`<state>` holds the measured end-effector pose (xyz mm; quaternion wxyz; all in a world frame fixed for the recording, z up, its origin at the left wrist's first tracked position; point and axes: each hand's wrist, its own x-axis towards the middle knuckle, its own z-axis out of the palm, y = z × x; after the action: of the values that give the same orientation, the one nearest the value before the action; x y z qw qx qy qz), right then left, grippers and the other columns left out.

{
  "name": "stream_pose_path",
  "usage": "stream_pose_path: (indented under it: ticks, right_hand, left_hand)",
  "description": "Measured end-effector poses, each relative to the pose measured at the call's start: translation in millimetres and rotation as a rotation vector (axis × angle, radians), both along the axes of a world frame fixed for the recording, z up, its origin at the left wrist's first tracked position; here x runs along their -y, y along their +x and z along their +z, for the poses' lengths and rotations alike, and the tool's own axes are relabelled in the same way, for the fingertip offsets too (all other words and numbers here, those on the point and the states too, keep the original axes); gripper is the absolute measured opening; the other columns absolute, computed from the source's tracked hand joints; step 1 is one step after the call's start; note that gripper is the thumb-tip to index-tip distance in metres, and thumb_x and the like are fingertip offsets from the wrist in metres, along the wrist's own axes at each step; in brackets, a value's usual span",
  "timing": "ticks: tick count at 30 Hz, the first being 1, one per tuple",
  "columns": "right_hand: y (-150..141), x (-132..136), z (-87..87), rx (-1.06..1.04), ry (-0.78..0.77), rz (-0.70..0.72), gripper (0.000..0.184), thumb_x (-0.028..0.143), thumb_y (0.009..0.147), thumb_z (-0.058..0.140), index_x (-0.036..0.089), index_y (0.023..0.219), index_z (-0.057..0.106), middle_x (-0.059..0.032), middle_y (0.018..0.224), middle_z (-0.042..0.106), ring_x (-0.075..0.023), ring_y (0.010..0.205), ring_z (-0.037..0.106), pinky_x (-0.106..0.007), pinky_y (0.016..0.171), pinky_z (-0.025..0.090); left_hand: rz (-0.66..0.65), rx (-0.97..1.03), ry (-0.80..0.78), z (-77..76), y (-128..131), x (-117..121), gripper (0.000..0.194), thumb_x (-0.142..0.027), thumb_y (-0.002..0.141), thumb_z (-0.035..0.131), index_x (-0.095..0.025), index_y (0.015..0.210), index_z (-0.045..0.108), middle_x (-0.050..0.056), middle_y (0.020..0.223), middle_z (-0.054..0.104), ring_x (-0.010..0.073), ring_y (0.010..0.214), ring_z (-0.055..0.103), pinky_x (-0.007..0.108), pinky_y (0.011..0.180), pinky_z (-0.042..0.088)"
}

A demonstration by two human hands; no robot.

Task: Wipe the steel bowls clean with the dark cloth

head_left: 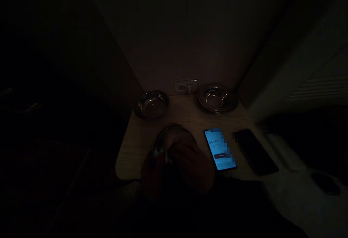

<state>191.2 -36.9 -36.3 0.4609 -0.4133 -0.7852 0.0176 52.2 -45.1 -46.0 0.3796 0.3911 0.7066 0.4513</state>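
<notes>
In dim light, a shiny metal bowl [174, 131] is at the front of the small wooden table, close to my body. My left hand [152, 174] grips its near left side, thumb over the rim. Over the bowl's near right part lies my right hand [191, 163], its fingers bent down towards the inside. Whatever those fingers hold, if anything, is hidden in the dark. The bowl's contents cannot be made out.
Another metal bowl [152, 105] stands at the table's back left, and stacked metal dishes [217, 100] at the back right. A lit phone [219, 149] and a dark phone [257, 152] lie to the right. A wall socket [185, 86] sits behind the table [130, 151].
</notes>
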Motion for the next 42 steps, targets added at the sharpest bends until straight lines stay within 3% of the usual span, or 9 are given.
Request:
stream_pose_path:
  ticks: [11, 22, 25, 29, 34, 42]
  right_hand:
    - [1.0, -7.1, 1.2, -0.003, 0.01, -0.042, 0.025, 0.012, 0.087, 0.044, 0.011, 0.101, 0.065, -0.0101, 0.1, 0.067, -0.0222, 0.093, 0.054, -0.036, 0.078, 0.053]
    - [-6.1, 2.4, -0.9, 0.017, -0.013, 0.032, 0.024, 0.014, 0.088, 0.045, 0.016, 0.104, 0.064, -0.0066, 0.102, 0.067, -0.0201, 0.094, 0.055, -0.032, 0.075, 0.052]
    - [0.5, -9.5, -4.5, 0.019, -0.001, 0.032, 0.025, 0.012, 0.086, 0.046, 0.015, 0.103, 0.064, -0.0093, 0.102, 0.066, -0.0215, 0.096, 0.055, -0.036, 0.08, 0.051]
    - [18.1, -26.0, -7.7, -0.09, -0.123, -0.05, 0.027, 0.009, 0.083, 0.046, 0.014, 0.104, 0.063, -0.0111, 0.103, 0.065, -0.0212, 0.093, 0.056, -0.037, 0.079, 0.051]
    - [27.3, -6.1, -13.4, -0.177, -0.216, -0.046, 0.028, 0.012, 0.085, 0.048, 0.018, 0.109, 0.06, -0.0088, 0.108, 0.063, -0.0201, 0.098, 0.056, -0.037, 0.083, 0.051]
    - [17.9, 23.0, -11.0, -0.068, -0.13, -0.011, 0.027, 0.01, 0.086, 0.048, 0.016, 0.109, 0.06, -0.009, 0.106, 0.065, -0.0207, 0.098, 0.055, -0.036, 0.079, 0.053]
  left_hand:
    - [-0.002, -0.05, 0.019, 0.6, -0.4, -1.6, 0.037, -0.043, 0.073, 0.057, -0.016, 0.097, 0.064, 0.008, 0.093, 0.068, 0.0228, 0.085, 0.062, 0.031, 0.073, 0.049]
    - [-0.018, -0.058, -0.041, -0.6, -3.1, -1.4, 0.039, -0.047, 0.072, 0.056, -0.015, 0.093, 0.063, 0.008, 0.088, 0.068, 0.0222, 0.081, 0.062, 0.031, 0.07, 0.048]
    - [-0.024, -0.002, -0.018, 2.6, -1.8, -1.4, 0.041, -0.046, 0.074, 0.054, -0.015, 0.1, 0.062, 0.009, 0.096, 0.067, 0.0224, 0.089, 0.061, 0.031, 0.077, 0.047]
    - [-0.035, 0.084, -0.038, 9.7, 1.0, -2.8, 0.042, -0.044, 0.074, 0.055, -0.014, 0.103, 0.061, 0.01, 0.102, 0.066, 0.0223, 0.094, 0.061, 0.031, 0.079, 0.047]
    - [-0.022, 0.201, -0.059, 9.8, -6.0, -7.5, 0.044, -0.049, 0.068, 0.062, -0.015, 0.096, 0.061, 0.007, 0.092, 0.068, 0.0197, 0.085, 0.062, 0.026, 0.071, 0.048]
    - [-0.051, 0.265, -0.085, 10.9, -16.8, -13.8, 0.039, -0.041, 0.069, 0.063, -0.015, 0.098, 0.062, 0.008, 0.098, 0.068, 0.0205, 0.088, 0.063, 0.028, 0.073, 0.049]
